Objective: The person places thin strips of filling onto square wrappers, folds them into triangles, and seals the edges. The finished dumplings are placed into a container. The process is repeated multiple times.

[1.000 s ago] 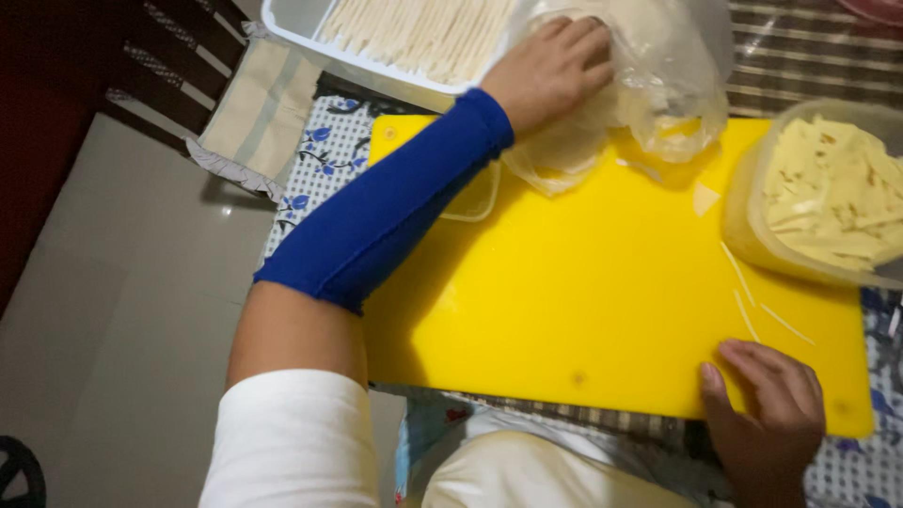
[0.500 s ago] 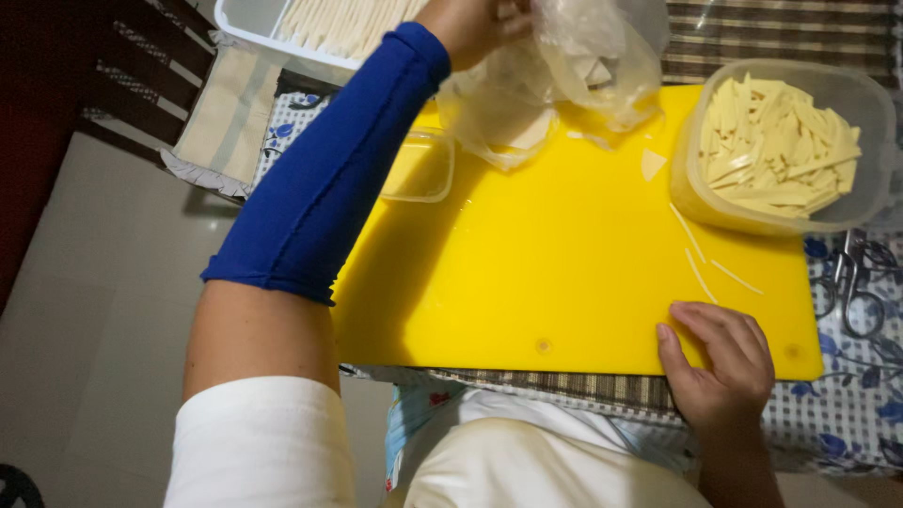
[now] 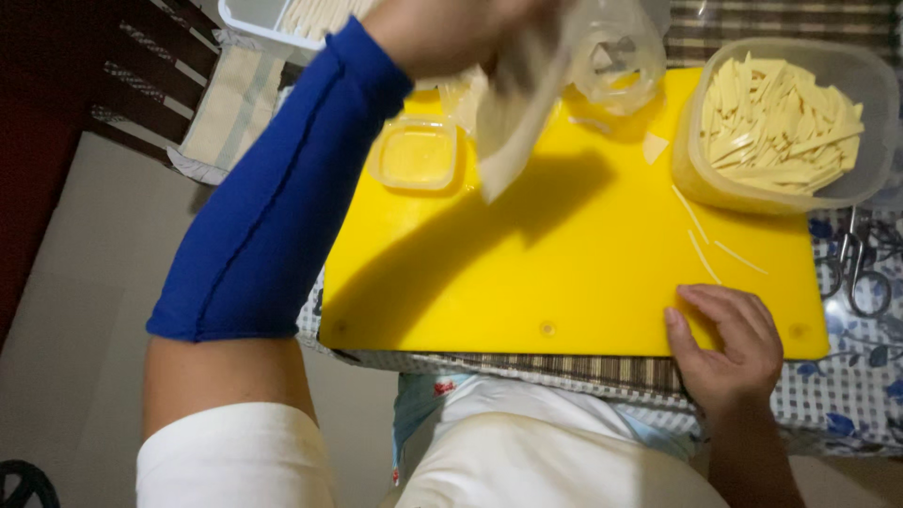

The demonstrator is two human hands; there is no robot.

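1. Across the middle of the worktop (image 3: pixel 847 395), which wears a chequered, flowered cloth, lies a yellow cutting board (image 3: pixel 564 273), flat and square to the person.
2. Over the board's far left side reaches the left arm in a blue sleeve (image 3: pixel 273 207); the left hand (image 3: pixel 451 28) is raised at the top edge of the view, fingers closed around a clear plastic bag (image 3: pixel 527 94) that hangs down above the board. Part of the hand is cut off by the frame.
3. At the board's far right corner stands a clear plastic tub (image 3: pixel 781 122) filled with pale, thin-cut strips.
4. Beyond the board's far left corner sits a white tray (image 3: pixel 259 19) holding more pale strips, only partly in view.
5. On the board's near right edge rests the right hand (image 3: pixel 729 343), palm down, fingers loosely spread and flat on the yellow surface, holding nothing.
6. Beneath the hanging bag, on the board's far left part, sits a small square clear container (image 3: pixel 414 155).
7. Just right of the board, on the cloth, lie metal scissors (image 3: pixel 856 273).
8. Between the tub and the right hand lie a few loose thin strips (image 3: pixel 701 245) on the board.
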